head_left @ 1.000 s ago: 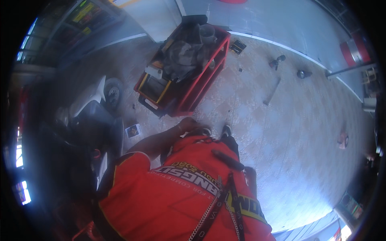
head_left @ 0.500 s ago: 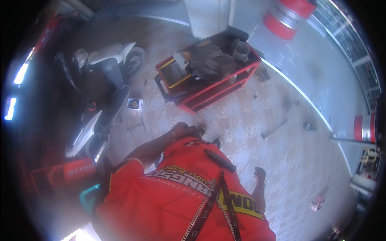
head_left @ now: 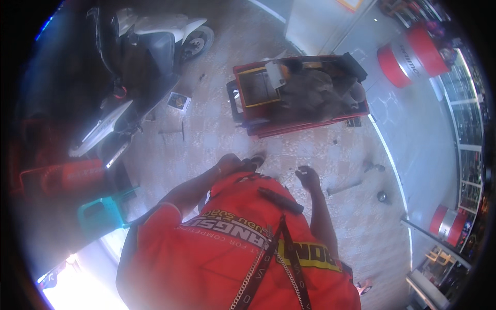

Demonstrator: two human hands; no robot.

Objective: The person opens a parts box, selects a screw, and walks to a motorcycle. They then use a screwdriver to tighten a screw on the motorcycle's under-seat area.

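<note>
My left hand is at the hem of my red shirt, above a foot, its fingers curled; whatever they hold is hidden. My right hand is out over the tiled floor, fingers curled, with a small pale glint at the fingertips that I cannot make out. In front of both hands, apart from them, stands a red trolley carrying a yellow-edged tray, dark grey crumpled material and a grey cylindrical container.
A white-and-dark scooter stands left, with a teal plastic stool and red equipment below it. Red-and-silver drums and glazed shelving line the right. Small loose metal items lie on the floor.
My view has turned, shifting the trolley rightward and bringing the stool and more shelving into sight. My right hand has risen from beside my body to forward of it.
</note>
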